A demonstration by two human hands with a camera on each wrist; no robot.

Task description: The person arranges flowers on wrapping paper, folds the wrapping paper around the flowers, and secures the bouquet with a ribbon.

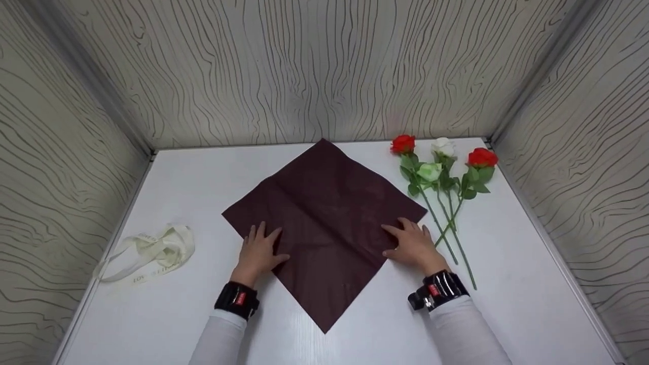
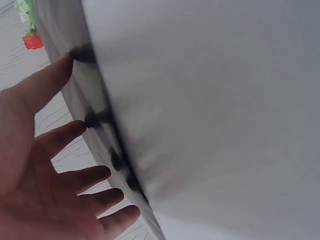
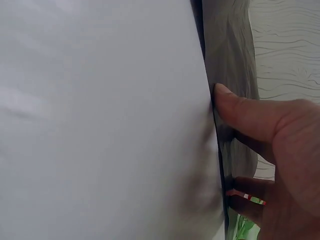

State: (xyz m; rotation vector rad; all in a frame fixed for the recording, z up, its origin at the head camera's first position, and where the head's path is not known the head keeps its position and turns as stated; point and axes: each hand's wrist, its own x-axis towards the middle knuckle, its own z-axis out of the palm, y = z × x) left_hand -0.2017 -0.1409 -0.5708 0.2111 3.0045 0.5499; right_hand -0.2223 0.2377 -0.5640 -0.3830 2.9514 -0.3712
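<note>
A dark maroon square sheet of wrapping paper [image 1: 324, 223] lies flat like a diamond, one corner toward the person, with a faint diagonal crease. My left hand [image 1: 257, 254] rests on its lower left edge, fingers spread and thumb over the paper. On the lower right edge rests my right hand [image 1: 413, 246], fingers also apart, fingertips on the sheet. In the left wrist view, the left hand's fingers [image 2: 102, 175] stretch out along the paper's edge. The right wrist view has the right thumb [image 3: 245, 112] right at that edge. Neither hand is curled round anything.
Right of the paper lie artificial roses with crossing stems: a red rose [image 1: 403, 144], a white rose [image 1: 443, 147], a pale green rose [image 1: 430, 172] and another red rose [image 1: 482, 157]. A loosely coiled cream ribbon [image 1: 180, 243] with lettering lies left on the white table [image 1: 203, 172]. Patterned panels [image 1: 304, 71] enclose it.
</note>
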